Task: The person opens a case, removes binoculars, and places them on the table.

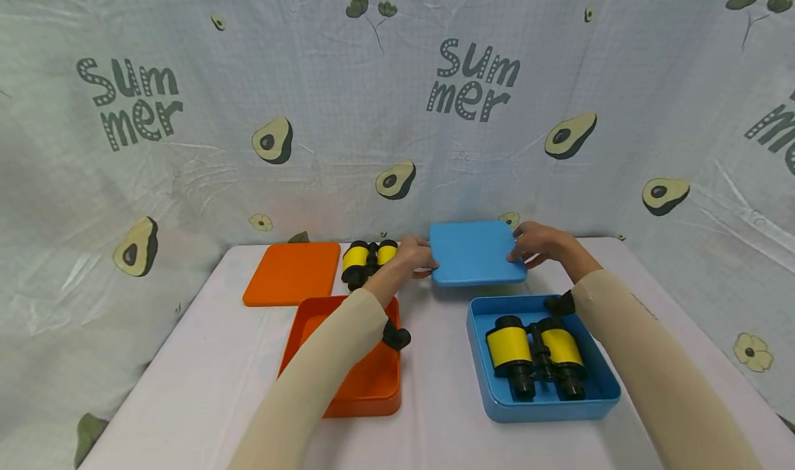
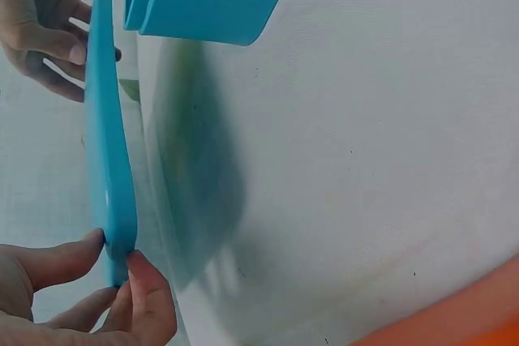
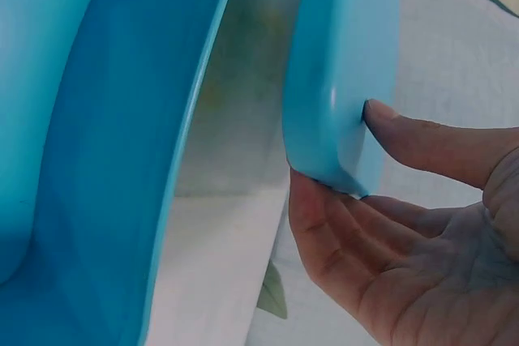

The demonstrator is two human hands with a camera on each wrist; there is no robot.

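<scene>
A flat blue lid (image 1: 477, 252) is held up above the far part of the table, its shadow falling beneath it. My left hand (image 1: 417, 256) pinches the lid's left edge, thumb on one face and fingers on the other, as the left wrist view shows. On the opposite edge, my right hand (image 3: 405, 232) grips a corner between thumb and fingers. Nearer to me stands a blue box (image 1: 497, 409) without a cover. Inside it lie black binoculars with yellow bands (image 1: 509, 346), below the lid and between my forearms in the head view.
An orange box (image 1: 366, 406) stands left of the blue one, partly hidden by my left sleeve. Behind it lies an orange lid (image 1: 292, 275). A second pair of yellow and black binoculars (image 1: 356, 256) rests beside that lid. A printed curtain (image 1: 348, 111) rises behind the table.
</scene>
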